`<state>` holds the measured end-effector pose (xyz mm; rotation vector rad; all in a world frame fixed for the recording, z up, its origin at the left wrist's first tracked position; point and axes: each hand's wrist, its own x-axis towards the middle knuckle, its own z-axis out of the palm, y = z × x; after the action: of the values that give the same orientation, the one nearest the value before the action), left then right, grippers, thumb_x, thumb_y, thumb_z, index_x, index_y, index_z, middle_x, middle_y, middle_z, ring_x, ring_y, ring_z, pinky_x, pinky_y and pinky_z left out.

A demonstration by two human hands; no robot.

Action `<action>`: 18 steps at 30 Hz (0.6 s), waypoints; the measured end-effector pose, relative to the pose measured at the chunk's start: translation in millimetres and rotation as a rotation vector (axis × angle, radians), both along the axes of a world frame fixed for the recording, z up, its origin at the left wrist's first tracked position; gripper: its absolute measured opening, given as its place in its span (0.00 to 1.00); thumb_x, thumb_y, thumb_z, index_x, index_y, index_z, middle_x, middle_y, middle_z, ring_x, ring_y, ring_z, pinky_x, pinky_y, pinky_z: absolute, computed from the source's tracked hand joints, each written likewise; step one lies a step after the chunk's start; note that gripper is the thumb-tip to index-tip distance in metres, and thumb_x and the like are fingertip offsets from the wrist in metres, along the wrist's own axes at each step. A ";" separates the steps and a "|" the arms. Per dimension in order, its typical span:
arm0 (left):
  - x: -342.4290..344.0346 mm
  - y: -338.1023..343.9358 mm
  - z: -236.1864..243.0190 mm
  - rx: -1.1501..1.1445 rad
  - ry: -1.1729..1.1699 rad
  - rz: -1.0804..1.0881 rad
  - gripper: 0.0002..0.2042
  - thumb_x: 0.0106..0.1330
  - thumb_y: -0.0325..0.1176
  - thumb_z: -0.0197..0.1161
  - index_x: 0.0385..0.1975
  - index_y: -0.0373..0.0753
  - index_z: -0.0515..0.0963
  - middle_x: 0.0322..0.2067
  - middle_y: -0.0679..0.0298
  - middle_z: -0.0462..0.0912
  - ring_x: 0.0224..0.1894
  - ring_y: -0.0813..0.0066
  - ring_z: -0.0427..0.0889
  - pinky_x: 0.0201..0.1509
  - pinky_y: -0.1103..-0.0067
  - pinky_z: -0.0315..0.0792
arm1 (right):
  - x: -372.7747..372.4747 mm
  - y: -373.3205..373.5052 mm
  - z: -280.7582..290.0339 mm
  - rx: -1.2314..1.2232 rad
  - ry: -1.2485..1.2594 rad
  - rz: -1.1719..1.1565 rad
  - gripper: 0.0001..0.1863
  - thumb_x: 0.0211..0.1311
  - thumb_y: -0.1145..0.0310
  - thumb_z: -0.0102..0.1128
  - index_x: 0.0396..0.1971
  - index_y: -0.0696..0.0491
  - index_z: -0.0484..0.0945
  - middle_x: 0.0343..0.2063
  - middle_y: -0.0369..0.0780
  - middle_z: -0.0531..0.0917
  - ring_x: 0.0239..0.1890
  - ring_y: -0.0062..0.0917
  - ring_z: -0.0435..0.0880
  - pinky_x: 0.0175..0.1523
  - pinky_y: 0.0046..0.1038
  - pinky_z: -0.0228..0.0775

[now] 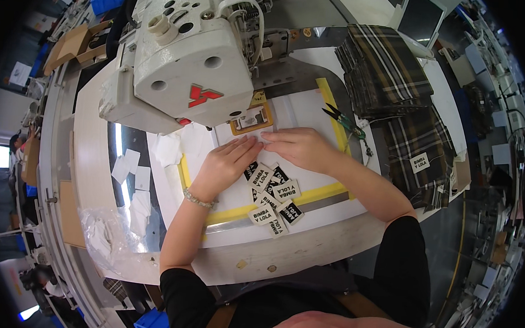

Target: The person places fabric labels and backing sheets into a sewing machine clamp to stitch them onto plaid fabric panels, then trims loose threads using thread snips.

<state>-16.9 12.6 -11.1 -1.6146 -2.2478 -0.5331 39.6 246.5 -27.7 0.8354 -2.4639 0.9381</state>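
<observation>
My left hand [230, 160] lies palm down on the white work sheet [225, 189], its fingers stretched toward the machine. From the other side my right hand [300, 148] reaches in, fingers straight. Their fingertips almost meet just below a small yellow-brown frame [251, 120] under the sewing machine head [190, 65]. Whether anything thin lies beneath the fingertips is hidden. A loose heap of black and cream fabric labels [266, 214] lies between my forearms, close to both hands.
Green-handled snips [353, 128] lie right of my right hand. Beyond them are stacked folded plaid fabric pieces [389, 67], and a plaid piece with a cream label [420, 162]. White slips [143, 178] and a clear plastic bag [104, 239] lie left. Yellow tape [242, 212] edges the sheet.
</observation>
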 end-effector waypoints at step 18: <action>6.9 -4.4 6.6 0.047 0.037 0.081 0.15 0.54 0.33 0.70 0.41 0.38 0.81 0.40 0.61 0.85 0.39 0.70 0.85 0.37 0.77 0.78 | -5.1 3.6 -2.8 0.068 -0.053 0.111 0.11 0.58 0.71 0.63 0.42 0.49 0.82 0.55 0.38 0.79 0.55 0.39 0.78 0.67 0.37 0.67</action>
<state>-10.0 8.3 -4.5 -1.4918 -2.2452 -0.5268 34.5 250.1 -30.5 0.9917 -2.5291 0.9299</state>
